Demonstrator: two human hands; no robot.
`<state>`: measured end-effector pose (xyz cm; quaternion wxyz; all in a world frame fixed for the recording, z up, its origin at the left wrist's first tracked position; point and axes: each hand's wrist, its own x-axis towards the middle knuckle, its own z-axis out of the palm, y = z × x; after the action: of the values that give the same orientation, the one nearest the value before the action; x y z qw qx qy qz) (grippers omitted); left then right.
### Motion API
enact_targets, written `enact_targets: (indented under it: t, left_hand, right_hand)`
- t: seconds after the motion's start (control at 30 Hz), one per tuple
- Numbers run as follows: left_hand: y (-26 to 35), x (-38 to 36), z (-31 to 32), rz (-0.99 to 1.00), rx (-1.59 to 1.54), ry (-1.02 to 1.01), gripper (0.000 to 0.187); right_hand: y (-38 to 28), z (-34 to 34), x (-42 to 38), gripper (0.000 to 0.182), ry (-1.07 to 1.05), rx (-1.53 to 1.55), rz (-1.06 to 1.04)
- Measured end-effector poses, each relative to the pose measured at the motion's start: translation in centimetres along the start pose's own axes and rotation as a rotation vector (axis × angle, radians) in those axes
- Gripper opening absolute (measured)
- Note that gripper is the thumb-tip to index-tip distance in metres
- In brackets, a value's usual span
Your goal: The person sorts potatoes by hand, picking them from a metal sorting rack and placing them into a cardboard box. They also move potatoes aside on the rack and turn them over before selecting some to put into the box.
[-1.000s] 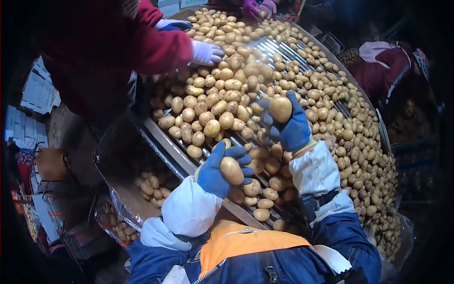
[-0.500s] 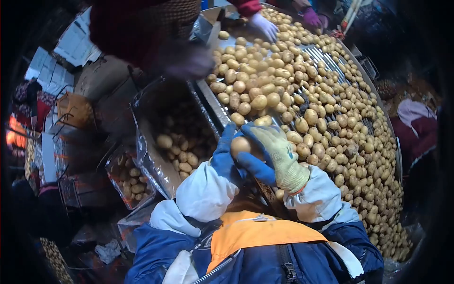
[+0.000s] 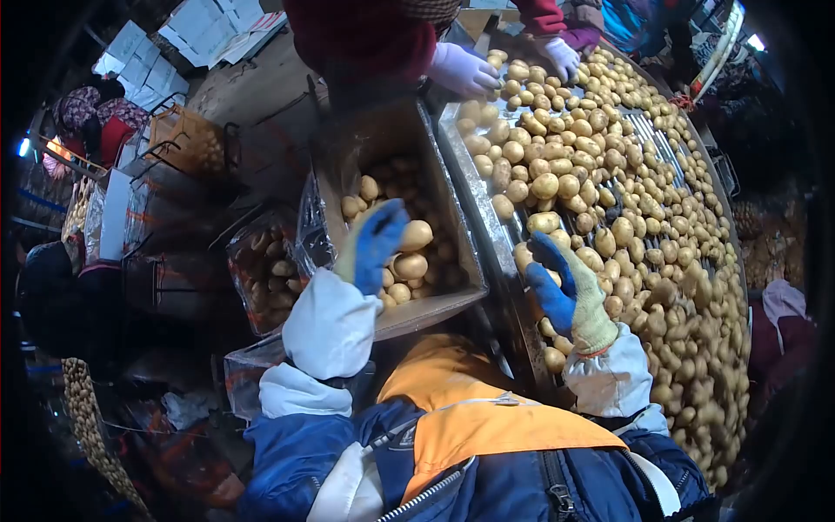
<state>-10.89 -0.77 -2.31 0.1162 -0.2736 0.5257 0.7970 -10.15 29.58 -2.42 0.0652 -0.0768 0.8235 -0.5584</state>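
Pale yellow potatoes [image 3: 410,265], smooth-skinned and round to oval, lie in a cardboard box [image 3: 426,313] beneath and beside a worker's left hand [image 3: 374,248]; its fingers are loosely spread, two bright, clean-looking potatoes just to their right, though whether skin meets glove cannot be told; across from it the right hand [image 3: 570,291], gloved like the left in blue and cream, parts fingers from thumb over a metal-edged worktop [image 3: 484,217], more potatoes lying just beside the fingertips; ahead and to the right of those fingers spreads a broad heap [image 3: 565,187], its potatoes running from pale gold to brown-tinged, some with darker patches, those at lower right blurred; metal rollers [image 3: 644,130] show through well beyond the right fingertips; farther ahead of both hands' fingers, a co-worker's pale-gloved hand [image 3: 465,70] reaches the heap's edge.
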Motion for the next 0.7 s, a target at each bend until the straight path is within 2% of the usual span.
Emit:
enact_targets:
  t: [0.03,0.07,0.1,0.17,0.2,0.23,0.27,0.3,0.33,0.37,0.4,0.43,0.5,0.6,0.63,0.7]
  left_hand:
    - [-3.6,4.4,-5.3,0.034,0.255,0.148,0.051]
    - [-4.7,5.3,-7.6,0.385,0.253,0.009,0.052]
    - [-5.3,5.3,-8.8,0.733,0.238,-0.138,0.052]
    - [-6.0,6.4,-9.4,0.779,0.45,0.235,0.052]
    - [-5.4,4.5,-6.4,0.594,0.312,0.191,0.051]
    - [-5.3,2.9,-4.2,0.296,0.058,0.072,0.053]
    - [-7.7,2.9,-3.1,0.461,0.22,-0.067,0.053]
    - [-9.0,2.8,-0.6,0.572,0.529,-0.114,0.055]
    - [-8.5,3.2,1.9,0.996,0.953,-0.223,0.059]
    - [-7.8,1.7,5.0,1.056,1.224,-0.224,0.061]
    - [-7.8,2.1,7.2,0.942,1.297,-0.347,0.059]
    - [-8.3,2.9,8.9,0.978,1.387,-0.309,0.061]
    - [-7.8,6.2,11.9,1.109,1.378,-0.323,0.068]
    - [-7.2,11.6,15.2,0.977,1.554,-0.393,0.079]
    - [-5.9,11.8,16.8,0.813,1.748,-0.45,0.084]
    - [-5.4,13.4,18.6,0.778,1.858,-0.41,0.088]
  right_hand:
    - [0.2,-0.2,0.0,0.048,0.025,0.005,-0.015]
    - [-1.4,-0.6,-0.1,0.048,0.053,-0.003,0.091]
    - [-1.0,-0.8,-0.4,0.048,0.135,0.001,0.009]
    - [0.7,-3.3,-0.8,0.048,0.131,-0.465,-0.243]
    - [-0.1,-4.0,-1.2,0.048,0.127,-0.684,-0.312]
    - [-0.3,-4.7,-2.1,0.057,0.033,-0.817,-0.231]
    - [-0.3,-4.8,-2.9,0.062,-0.011,-0.914,-0.188]
    - [-0.3,-4.7,-3.4,0.067,-0.058,-1.006,-0.143]
    - [0.0,-4.5,-3.6,0.073,-0.114,-1.034,-0.073]
    - [0.3,-3.9,-3.5,0.074,-0.109,-1.048,-0.056]
    - [1.0,-3.4,-2.8,0.074,-0.102,-1.049,-0.052]
    - [1.6,-3.1,-2.0,0.073,-0.094,-1.048,-0.049]
    - [1.6,-2.6,0.6,0.069,-0.005,-0.969,-0.117]
    - [1.7,-3.5,5.0,0.065,0.064,-1.032,-0.171]
    - [3.1,-3.9,6.8,0.064,0.06,-1.126,-0.143]
    - [4.7,-4.4,9.9,0.063,0.052,-1.029,-0.107]
